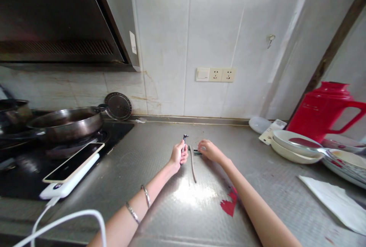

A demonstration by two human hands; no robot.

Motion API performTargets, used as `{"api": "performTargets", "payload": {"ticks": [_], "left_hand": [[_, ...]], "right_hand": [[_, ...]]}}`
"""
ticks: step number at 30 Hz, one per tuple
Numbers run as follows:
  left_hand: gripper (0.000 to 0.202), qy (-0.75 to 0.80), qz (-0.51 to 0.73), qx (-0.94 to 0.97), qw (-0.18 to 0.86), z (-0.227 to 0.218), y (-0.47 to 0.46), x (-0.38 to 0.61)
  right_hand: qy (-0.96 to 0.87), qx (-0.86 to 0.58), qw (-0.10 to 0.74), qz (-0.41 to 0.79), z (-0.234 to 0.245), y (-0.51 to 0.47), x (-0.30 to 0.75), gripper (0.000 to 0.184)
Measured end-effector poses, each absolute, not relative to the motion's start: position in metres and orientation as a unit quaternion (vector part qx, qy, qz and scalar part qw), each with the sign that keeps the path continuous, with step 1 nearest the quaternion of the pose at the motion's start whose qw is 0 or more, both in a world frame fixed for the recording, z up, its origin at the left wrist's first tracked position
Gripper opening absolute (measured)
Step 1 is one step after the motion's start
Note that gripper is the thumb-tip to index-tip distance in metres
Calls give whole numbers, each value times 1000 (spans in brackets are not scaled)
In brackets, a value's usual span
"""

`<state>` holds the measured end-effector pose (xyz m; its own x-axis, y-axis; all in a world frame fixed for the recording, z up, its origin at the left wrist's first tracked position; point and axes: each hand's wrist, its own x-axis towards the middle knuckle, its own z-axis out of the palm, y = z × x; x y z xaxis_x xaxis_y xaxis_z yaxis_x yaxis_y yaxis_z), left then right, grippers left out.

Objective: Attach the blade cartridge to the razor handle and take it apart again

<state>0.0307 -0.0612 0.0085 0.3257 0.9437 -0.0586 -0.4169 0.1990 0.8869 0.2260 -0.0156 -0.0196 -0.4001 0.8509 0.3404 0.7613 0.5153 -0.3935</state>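
Observation:
My left hand (178, 154) is closed around the handle of a small razor (185, 138), whose dark head points up and away from me. A thin, pale, slightly curved stick (193, 164) lies on the steel counter (160, 186) just right of that hand. My right hand (208, 149) rests on the counter with its fingertips curled onto a small dark object (196, 151) that I cannot make out. Two bracelets (139, 204) sit on my left forearm.
A phone on a white power bank (71, 170) with its cable lies at the left, by a stove with a frying pan (67, 123). Stacked bowls with a spoon (296, 146), a red thermos jug (324, 109) and a paper sheet (334, 201) are at the right. A wall socket (215, 74) is behind.

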Motion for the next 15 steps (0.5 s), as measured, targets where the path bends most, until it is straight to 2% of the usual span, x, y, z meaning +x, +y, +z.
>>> {"api": "performTargets", "payload": {"ticks": [4,9,15], "left_hand": [[40,338,503,407,684,6,-59,32],[38,370,525,415,644,1,-57,33],[32,385,551,420,609,-2,-56,33]], "right_hand": [[-801,-484,328,130,-14,-18,224,19],[-695,-485,449,281,-8,-17,217,25],[-616,-459,512,384,-12,-11,210,28]]}}
